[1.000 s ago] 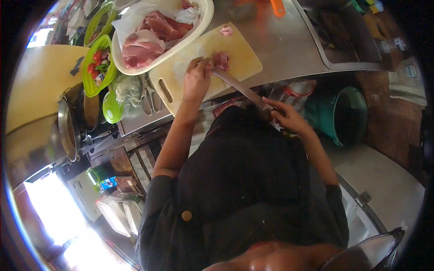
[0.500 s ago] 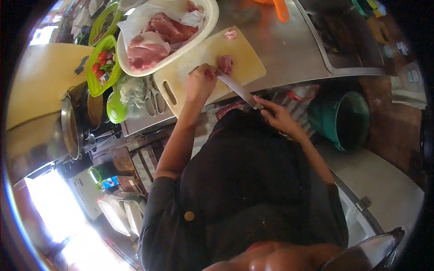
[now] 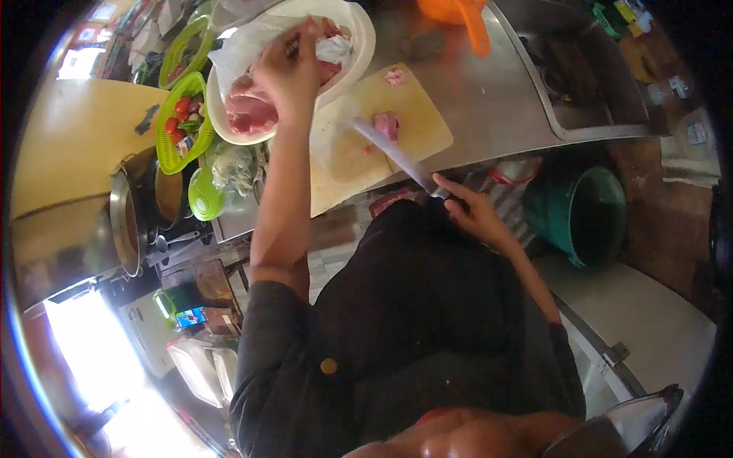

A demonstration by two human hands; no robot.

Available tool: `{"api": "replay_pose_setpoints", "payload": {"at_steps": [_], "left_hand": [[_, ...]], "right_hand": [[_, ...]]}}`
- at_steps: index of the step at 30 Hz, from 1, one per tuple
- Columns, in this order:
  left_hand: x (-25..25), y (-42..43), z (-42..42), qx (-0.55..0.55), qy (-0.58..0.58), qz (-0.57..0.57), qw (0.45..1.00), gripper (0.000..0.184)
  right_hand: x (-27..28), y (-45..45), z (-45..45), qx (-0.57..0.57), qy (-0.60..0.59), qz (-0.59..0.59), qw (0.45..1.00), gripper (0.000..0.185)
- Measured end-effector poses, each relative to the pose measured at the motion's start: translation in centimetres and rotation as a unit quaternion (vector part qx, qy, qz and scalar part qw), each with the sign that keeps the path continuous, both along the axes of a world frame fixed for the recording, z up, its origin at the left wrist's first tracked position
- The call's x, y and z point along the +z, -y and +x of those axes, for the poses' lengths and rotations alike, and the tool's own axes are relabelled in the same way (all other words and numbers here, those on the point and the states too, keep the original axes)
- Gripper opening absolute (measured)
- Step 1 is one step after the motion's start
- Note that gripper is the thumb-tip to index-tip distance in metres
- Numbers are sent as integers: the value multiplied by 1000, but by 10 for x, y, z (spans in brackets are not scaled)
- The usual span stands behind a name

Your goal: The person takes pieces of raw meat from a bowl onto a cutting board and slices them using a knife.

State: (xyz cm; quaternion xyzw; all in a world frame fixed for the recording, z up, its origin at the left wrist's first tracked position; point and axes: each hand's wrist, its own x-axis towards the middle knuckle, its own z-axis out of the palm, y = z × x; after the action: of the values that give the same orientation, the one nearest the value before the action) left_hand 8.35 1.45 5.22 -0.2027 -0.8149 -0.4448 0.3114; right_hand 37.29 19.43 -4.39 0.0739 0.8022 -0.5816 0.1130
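My right hand (image 3: 479, 217) grips the handle of a knife (image 3: 393, 154), whose long blade lies low over the cutting board (image 3: 424, 114). Close to the blade on the board is a chunk of raw meat (image 3: 386, 126), and a small pale scrap (image 3: 395, 75) lies near its far corner. My left hand (image 3: 290, 75) is above the white tub (image 3: 366, 46), fingers curled together; what they hold is hidden. Beneath it in the tub, raw meat (image 3: 252, 114) rests beside white plastic (image 3: 237, 57).
Left of the tub stands a green basket (image 3: 162, 137) of tomatoes, with a green-lidded container (image 3: 205, 195) and a plastic bag (image 3: 233, 168) nearby. An orange handle (image 3: 477, 30) lies on the steel counter. A sink (image 3: 588, 76) and a green bucket (image 3: 599, 214) are on the right.
My left hand has moved from the board up and left to over the tub. The knife stays in my right hand, its blade still over the board. The view has shifted slightly.
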Motion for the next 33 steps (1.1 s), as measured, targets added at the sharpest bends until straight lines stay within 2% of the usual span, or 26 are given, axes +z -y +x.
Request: {"api": "replay_pose_setpoints", "payload": {"at_steps": [2,3,6,8,9,10,12,15,18,21,24,25,29,33], "left_hand": [[-35,-1,-76,-45,40,-90,994,30],[-28,-7,-77,-68,60,-134,987,40],[-21,-23,-30,-79,-79,-135,984,18],[-37,-23,19,-132,82,-204,967,15],[-44,-22,48,-195,178,-86,961,14],[-55,-19,69,-166,245,-115,948,13],[-80,-10,92,-135,278,-154,938,14],[-106,-7,114,-123,238,-128,955,14],[-115,-6,117,-136,251,-94,954,13],[-114,-10,115,-153,265,-111,945,10],[-118,-10,107,-181,237,-163,940,8],[-120,-10,105,-192,217,-182,940,7],[-124,-8,107,-191,228,-154,942,5],[-128,-9,110,-195,205,-120,952,4]], "right_hand": [[1,-5,8,-37,-45,13,998,49],[1,-7,12,-49,-60,21,997,49],[1,-14,20,-82,-91,49,991,48],[-13,-14,22,-84,-138,73,984,50],[-18,-14,22,-84,-163,86,979,52],[-13,-13,21,-75,-133,93,984,51],[1,-10,16,-55,-73,108,990,50],[-2,-11,13,-24,-53,163,985,54],[-15,-15,17,-36,-152,170,973,57],[-6,-24,22,-29,-77,173,981,60],[0,-28,19,-18,-129,194,972,61],[-3,-30,21,-17,-114,200,973,62],[-27,-29,25,-9,-89,246,965,64],[-12,-13,8,9,-32,261,965,63]]}}
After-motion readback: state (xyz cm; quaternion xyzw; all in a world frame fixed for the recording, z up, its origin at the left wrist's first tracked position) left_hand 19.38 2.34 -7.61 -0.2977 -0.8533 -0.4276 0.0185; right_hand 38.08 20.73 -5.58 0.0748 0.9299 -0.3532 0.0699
